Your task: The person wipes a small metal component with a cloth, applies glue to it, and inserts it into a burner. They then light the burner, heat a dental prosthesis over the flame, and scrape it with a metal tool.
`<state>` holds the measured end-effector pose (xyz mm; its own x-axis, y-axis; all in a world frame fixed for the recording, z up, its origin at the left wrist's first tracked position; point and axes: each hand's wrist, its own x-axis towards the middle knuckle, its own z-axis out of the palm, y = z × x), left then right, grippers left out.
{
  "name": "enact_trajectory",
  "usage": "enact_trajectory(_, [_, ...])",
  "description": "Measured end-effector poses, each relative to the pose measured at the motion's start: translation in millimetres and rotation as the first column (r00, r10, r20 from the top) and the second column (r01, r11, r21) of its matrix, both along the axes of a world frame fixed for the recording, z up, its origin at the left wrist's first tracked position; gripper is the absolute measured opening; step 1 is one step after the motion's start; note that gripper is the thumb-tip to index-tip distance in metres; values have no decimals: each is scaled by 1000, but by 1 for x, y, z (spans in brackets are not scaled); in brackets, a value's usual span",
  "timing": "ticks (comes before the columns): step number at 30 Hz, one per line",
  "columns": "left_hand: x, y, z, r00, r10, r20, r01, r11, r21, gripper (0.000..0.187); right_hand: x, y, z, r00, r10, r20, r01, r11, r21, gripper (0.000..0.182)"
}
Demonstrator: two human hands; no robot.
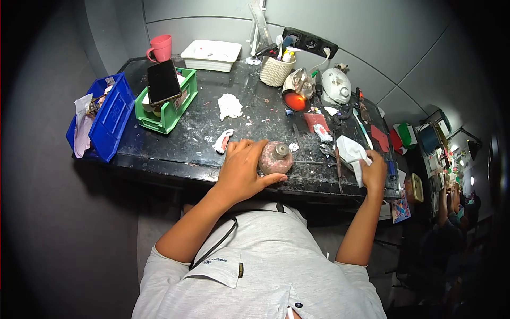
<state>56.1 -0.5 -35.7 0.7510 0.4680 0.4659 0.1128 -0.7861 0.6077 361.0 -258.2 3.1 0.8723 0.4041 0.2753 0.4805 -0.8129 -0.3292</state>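
Observation:
Near the front edge of the black table, my left hand (241, 173) curls its thumb and fingers around the left side of a squat, round spirit lamp (275, 164). The lamp is glass, smeared with pink, and its metal neck points up towards me. At the right end of the table my right hand (374, 171) is closed on a white cloth (353, 150), which hangs partly over some thin tools. A slim metal tool (339, 169) lies just left of that cloth. Pink-stained white scrap (224, 141) sits beyond my left fingers.
On the left are a blue bin (114, 125) and a green bin (175, 114) with a phone (163, 82) on top. Along the back stand a pink mug (160, 48), a white tray (211, 56), a tool cup (276, 73) and a glowing orange lamp (295, 100). People work far right.

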Motion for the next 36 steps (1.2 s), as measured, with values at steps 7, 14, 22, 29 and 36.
enact_trajectory(7, [0, -1, 1, 1000, 5, -10, -5, 1000, -4, 90, -46, 33, 31, 937, 315, 153, -344, 749, 567, 26])
enact_trajectory(14, [0, 1, 3, 999, -45, -1, 44, 994, 96, 76, -153, 108, 60, 529, 794, 300, -841, 441, 313, 17])
enact_trajectory(22, [1, 5, -3, 995, -88, 56, 82, 992, 91, 59, -183, 136, 43, 681, 727, 88, -728, 660, 186, 29])
enact_trajectory(29, [2, 4, 0, 997, -76, -5, 76, 997, 31, 66, -171, 137, 50, 508, 857, 83, -855, 490, 171, 27])
enact_trajectory(36, [-2, 3, 5, 999, -31, -35, 33, 998, 56, 82, -151, 124, 78, 655, 751, 85, -733, 603, 316, 28])
